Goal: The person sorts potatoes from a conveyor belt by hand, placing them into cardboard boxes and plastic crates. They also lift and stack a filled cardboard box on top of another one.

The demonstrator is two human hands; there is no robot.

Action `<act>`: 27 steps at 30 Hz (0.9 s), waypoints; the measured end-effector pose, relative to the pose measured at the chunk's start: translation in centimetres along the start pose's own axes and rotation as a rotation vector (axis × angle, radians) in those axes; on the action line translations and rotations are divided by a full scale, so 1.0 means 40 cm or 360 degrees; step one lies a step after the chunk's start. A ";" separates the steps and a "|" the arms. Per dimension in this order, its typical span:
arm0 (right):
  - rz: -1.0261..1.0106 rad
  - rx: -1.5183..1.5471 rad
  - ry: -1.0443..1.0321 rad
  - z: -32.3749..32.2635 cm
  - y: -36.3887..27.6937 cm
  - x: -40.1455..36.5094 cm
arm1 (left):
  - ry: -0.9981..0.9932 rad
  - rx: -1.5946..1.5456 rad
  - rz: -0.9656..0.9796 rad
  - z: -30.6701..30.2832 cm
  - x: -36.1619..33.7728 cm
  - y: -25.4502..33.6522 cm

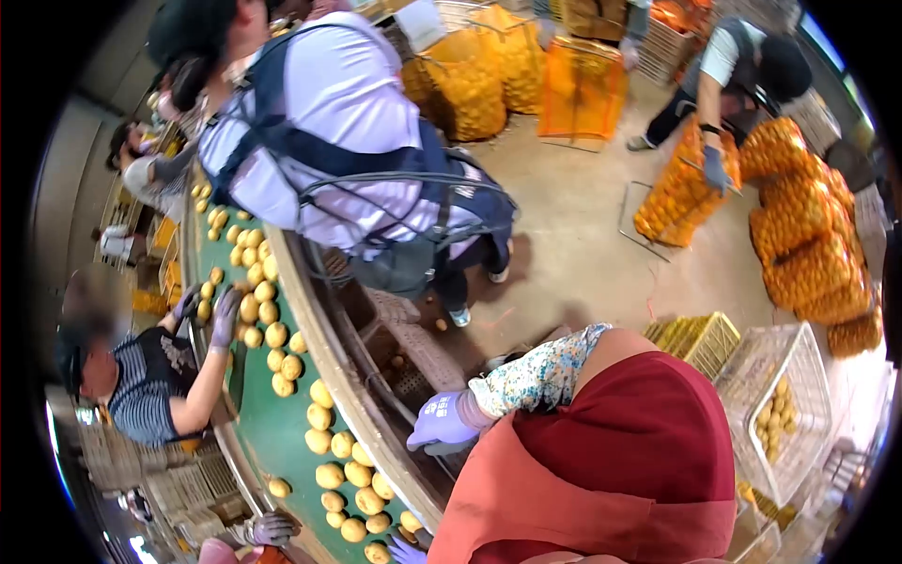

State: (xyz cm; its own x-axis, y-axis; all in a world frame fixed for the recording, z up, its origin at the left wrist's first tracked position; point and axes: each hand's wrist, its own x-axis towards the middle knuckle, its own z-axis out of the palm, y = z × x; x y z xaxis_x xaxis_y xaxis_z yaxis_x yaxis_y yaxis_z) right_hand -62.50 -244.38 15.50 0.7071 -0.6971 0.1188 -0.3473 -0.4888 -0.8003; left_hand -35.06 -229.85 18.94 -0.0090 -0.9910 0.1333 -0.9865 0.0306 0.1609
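Note:
My right hand (pixel 446 421), in a purple glove below a floral sleeve (pixel 545 374), hovers by the near side rail (pixel 381 428) of a green conveyor (pixel 268 414). Its fingers look extended, with nothing visible in them. Cut off by the bottom edge, my left hand (pixel 408 551) shows purple gloved fingers apart at the belt's near edge, beside potatoes (pixel 377 552). More round yellow potatoes (pixel 330 476) lie along the belt. Whether my left hand touches one is unclear.
Across the belt, a co-worker (pixel 150 385) reaches over potatoes; another gloved hand (pixel 271 528) rests lower down. A person in a pale shirt (pixel 348 103) stands ahead on my side. Crates (pixel 775 404) stand behind me. Another person (pixel 733 85) handles an orange net sack (pixel 684 193).

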 end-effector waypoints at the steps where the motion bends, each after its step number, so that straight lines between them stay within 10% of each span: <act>1: 0.0001 0.0051 0.0090 0.002 0.000 -0.024 | 0.0000 -0.0009 0.0034 0.005 0.011 -0.001; 9: 0.0324 0.0191 0.0225 0.102 -0.013 -0.271 | 0.0091 -0.0062 0.0264 0.048 0.050 -0.016; 19: -0.0226 0.0225 0.0352 0.132 0.001 -0.155 | 0.0176 -0.0440 0.0325 0.038 -0.038 -0.010; 27: -0.1047 0.0077 -0.0285 0.095 -0.115 0.093 | 0.0526 -0.0347 -0.0716 -0.002 -0.130 0.167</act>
State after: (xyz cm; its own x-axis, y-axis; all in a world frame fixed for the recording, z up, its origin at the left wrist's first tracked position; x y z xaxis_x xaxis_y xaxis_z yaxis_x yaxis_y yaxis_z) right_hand -55.93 -242.73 17.38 0.8542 -0.1632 0.4937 0.2145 -0.7543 -0.6205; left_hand -41.59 -224.49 19.40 0.4876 -0.8210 0.2972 -0.8251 -0.3220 0.4642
